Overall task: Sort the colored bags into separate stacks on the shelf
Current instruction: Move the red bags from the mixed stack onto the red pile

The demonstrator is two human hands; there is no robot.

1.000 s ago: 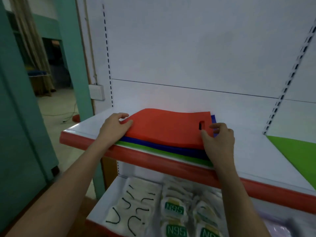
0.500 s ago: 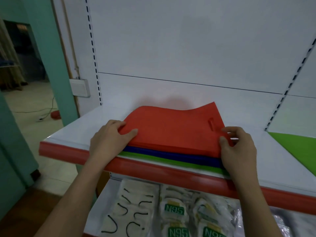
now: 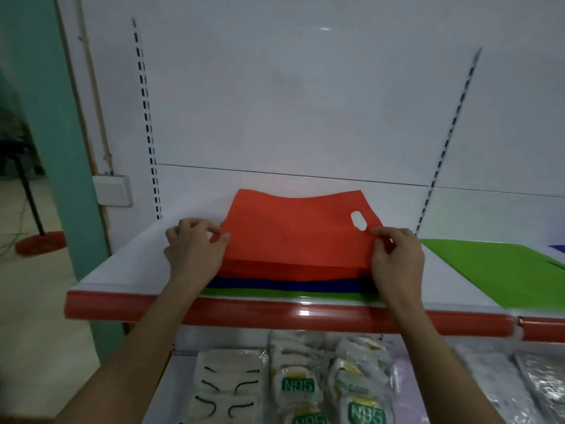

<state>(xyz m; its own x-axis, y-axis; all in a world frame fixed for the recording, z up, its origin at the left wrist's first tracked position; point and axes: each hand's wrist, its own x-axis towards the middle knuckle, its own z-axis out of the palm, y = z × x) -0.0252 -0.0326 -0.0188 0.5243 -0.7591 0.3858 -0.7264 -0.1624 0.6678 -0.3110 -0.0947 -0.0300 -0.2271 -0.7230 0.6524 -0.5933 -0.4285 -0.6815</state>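
Observation:
A red bag (image 3: 293, 234) with a cut-out handle lies on top of a mixed pile on the white shelf (image 3: 128, 261). Under it more red layers show, then a blue bag (image 3: 284, 284) and a green bag (image 3: 275, 293) at the front edge. My left hand (image 3: 195, 249) pinches the top red bag's left edge. My right hand (image 3: 397, 255) pinches its right edge just below the handle hole. The bag's far edge is lifted and curved. A separate green bag (image 3: 495, 270) lies flat on the shelf to the right.
A red strip (image 3: 305, 313) runs along the shelf's front edge. Below, a lower shelf holds packs of N95 masks (image 3: 305, 387). A sliver of blue (image 3: 558, 247) shows at the far right. A teal pillar (image 3: 39, 117) and a wall socket (image 3: 113, 189) stand at the left.
Both hands shifted from resting on the red bag's corners to pinching its side edges. The bag's far edge has risen, and the view has turned right, showing more of the green bag.

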